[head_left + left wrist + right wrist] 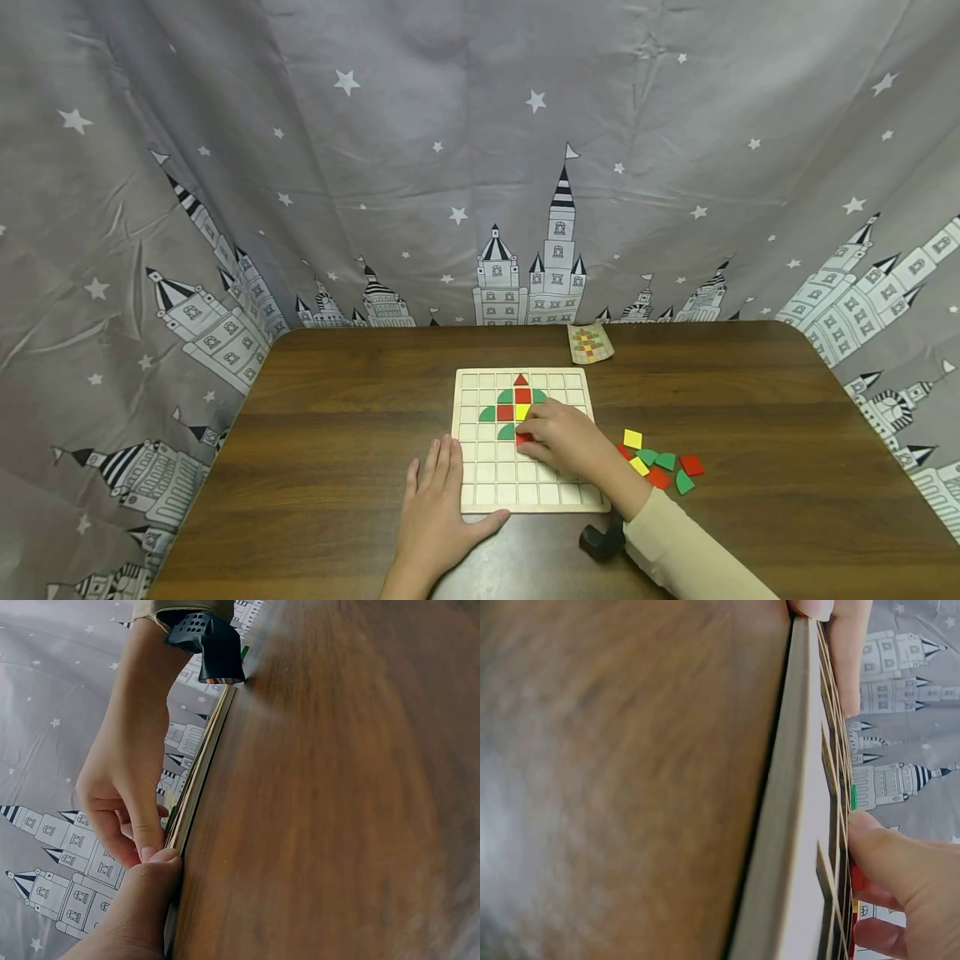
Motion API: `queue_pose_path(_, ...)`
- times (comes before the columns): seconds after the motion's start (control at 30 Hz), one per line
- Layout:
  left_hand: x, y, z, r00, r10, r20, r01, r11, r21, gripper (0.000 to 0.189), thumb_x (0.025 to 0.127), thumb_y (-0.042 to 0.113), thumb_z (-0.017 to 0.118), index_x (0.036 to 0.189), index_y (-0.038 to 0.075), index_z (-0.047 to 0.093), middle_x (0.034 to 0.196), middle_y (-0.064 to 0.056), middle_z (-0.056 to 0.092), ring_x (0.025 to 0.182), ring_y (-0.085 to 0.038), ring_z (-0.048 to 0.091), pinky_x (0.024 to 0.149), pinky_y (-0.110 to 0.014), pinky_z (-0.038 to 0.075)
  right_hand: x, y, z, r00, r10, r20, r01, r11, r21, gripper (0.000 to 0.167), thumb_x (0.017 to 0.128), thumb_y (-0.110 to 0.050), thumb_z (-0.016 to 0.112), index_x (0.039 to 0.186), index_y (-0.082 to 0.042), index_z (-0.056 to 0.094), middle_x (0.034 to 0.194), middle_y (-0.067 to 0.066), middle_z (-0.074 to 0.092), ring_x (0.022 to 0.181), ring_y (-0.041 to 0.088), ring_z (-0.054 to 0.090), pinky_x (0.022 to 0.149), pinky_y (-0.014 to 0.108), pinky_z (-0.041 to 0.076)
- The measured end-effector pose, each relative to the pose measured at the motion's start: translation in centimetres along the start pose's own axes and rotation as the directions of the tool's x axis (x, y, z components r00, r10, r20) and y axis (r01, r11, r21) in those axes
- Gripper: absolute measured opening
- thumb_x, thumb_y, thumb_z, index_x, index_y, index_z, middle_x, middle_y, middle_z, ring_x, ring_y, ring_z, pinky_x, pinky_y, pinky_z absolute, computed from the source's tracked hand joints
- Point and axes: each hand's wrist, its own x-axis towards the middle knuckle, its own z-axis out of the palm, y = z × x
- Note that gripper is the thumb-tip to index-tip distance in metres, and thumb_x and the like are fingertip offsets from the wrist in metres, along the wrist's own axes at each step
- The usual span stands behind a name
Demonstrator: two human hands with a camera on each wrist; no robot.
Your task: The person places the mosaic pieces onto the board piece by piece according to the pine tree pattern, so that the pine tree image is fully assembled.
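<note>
A pale wooden grid board [487, 473] lies on the table. Red, green and yellow tiles fill several cells in its upper middle, with a red triangle [521, 380] at the top. My right hand [568, 439] reaches over from the right and pinches a red tile [522, 438] at a cell below the yellow tile [522, 412]; the fingers partly cover this tile and its neighbours. Along the board's left edge lies my left hand [435, 521], fingers straight, its thumb touching the near edge. The left wrist view shows that thumb [146, 889] against the board's side.
Right of the board, loose tiles lie in a group, among them a yellow square [633, 439], a red square [692, 465] and a green quarter circle [684, 482]. A patterned card [590, 343] rests at the table's back edge. A black wrist device [602, 542] sits under the right forearm.
</note>
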Motion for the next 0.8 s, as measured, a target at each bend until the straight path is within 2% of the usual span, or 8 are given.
queue_pose_path(0.13,0.01,-0.01,-0.02,1.000,-0.004,0.007,0.004,1.000,0.000,0.121,0.071,0.087,0.055,0.155,0.004,0.031,0.162,-0.014,0.031,0.152,-0.031,0.026,0.121,-0.055,0.018,0.13,0.10,0.29,0.999,0.040,-0.009,-0.040,0.998,0.044,0.027,0.088,-0.036,0.075,0.107,-0.017,0.078,0.096,-0.008,0.068,0.089,0.009,0.056,0.074,0.025,0.050)
queue_pose_path(0.33,-0.03,0.00,-0.05,1.000,-0.011,0.022,0.011,1.000,-0.001,0.120,0.072,0.088,0.054,0.155,0.004,0.030,0.162,-0.013,0.029,0.153,-0.029,0.024,0.122,-0.055,0.016,0.32,0.16,0.52,0.998,0.049,-0.031,-0.047,0.997,0.067,0.025,0.089,-0.033,0.075,0.107,-0.017,0.078,0.090,-0.010,0.064,0.083,0.007,0.052,0.068,0.021,0.046)
queue_pose_path(0.57,-0.04,0.00,-0.01,1.000,0.002,-0.006,-0.002,1.000,0.008,0.120,0.071,0.088,0.054,0.153,0.002,0.034,0.161,-0.015,0.032,0.152,-0.031,0.026,0.121,-0.057,0.018,0.53,0.18,0.58,0.997,0.053,-0.046,-0.052,0.998,0.042,0.023,0.089,-0.031,0.074,0.107,-0.016,0.078,0.090,-0.009,0.061,0.080,0.006,0.050,0.067,0.021,0.046)
queue_pose_path(0.8,-0.06,-0.03,-0.01,1.000,-0.006,0.016,0.006,1.000,0.013,0.120,0.073,0.089,0.051,0.155,0.004,0.031,0.162,-0.014,0.030,0.153,-0.029,0.024,0.122,-0.056,0.016,0.55,0.11,0.49,0.997,0.069,-0.039,-0.069,0.998,0.015,0.021,0.090,-0.032,0.073,0.104,-0.018,0.078,0.091,-0.009,0.062,0.081,0.007,0.052,0.068,0.022,0.047)
